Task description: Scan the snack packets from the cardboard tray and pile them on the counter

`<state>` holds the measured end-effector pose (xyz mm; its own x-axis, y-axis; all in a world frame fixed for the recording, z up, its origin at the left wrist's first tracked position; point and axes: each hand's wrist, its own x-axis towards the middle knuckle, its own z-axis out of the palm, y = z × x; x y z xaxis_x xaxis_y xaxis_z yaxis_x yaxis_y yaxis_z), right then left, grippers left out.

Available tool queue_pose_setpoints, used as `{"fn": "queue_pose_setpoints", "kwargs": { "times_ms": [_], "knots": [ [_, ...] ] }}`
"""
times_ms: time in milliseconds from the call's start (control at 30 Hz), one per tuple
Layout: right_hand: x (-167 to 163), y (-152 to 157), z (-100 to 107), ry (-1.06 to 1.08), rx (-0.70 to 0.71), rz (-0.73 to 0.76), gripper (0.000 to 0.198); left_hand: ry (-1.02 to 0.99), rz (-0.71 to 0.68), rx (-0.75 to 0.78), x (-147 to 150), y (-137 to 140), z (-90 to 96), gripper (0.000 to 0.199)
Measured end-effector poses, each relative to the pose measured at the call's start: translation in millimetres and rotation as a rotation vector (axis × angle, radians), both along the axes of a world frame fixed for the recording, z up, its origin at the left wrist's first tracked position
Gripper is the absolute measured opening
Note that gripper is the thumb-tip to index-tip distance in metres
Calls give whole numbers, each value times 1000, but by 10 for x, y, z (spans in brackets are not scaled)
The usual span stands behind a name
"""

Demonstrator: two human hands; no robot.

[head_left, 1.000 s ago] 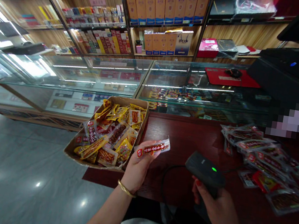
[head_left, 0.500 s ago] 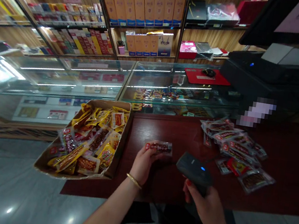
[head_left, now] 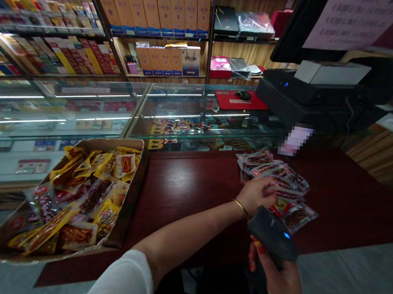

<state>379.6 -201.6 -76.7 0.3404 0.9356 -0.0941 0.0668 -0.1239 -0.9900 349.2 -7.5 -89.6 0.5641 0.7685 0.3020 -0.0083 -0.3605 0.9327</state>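
Note:
My right hand (head_left: 276, 269) is wrapped round the handle of a black barcode scanner (head_left: 274, 234) with a small blue light, its head pointing left above the table. My left hand (head_left: 259, 194), a gold bangle on its wrist, reaches across to the near left side of a pile of clear snack packets (head_left: 270, 171). Its fingers are curled at a snack packet (head_left: 288, 192) on the edge of the pile; the grip is partly hidden. Close by lie a red and yellow packet (head_left: 281, 206) and a packet of brown sticks (head_left: 297, 217).
A cardboard box (head_left: 132, 196) full of yellow and clear snack packets stands at the left edge of the dark red table (head_left: 180, 179). Behind are a glass display counter (head_left: 174, 99), a red mat with a mouse (head_left: 242, 94), a monitor (head_left: 293, 28) and stocked shelves.
My left hand has moved right, from the table's middle to the pile, and the packet it held there has gone from that spot. My view has turned right; the scanner stays in my right hand.

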Motion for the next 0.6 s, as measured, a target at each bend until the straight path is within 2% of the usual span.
{"fn": "queue_pose_setpoints", "kwargs": {
  "times_ms": [133,200,267,367,467,533,600],
  "knots": [
    [30,-32,24,-13,25,-44,45,294,-219,688,118,253,65,28],
    [32,-37,20,-13,33,-63,44,422,-280,918,94,322,73,29],
    [33,-34,18,-17,33,-67,43,473,-299,1051,47,336,51,28],
    [22,-8,46,-31,21,-64,42,481,-313,1098,-56,293,-2,38],
    [-27,43,104,-43,28,-41,43,476,-294,1022,-269,214,-7,46],
    [-92,86,135,-52,24,0,46,477,-213,931,-536,122,46,46],
    [-186,137,144,-46,22,46,47,503,-62,807,-924,-39,155,43]
  ]
}}
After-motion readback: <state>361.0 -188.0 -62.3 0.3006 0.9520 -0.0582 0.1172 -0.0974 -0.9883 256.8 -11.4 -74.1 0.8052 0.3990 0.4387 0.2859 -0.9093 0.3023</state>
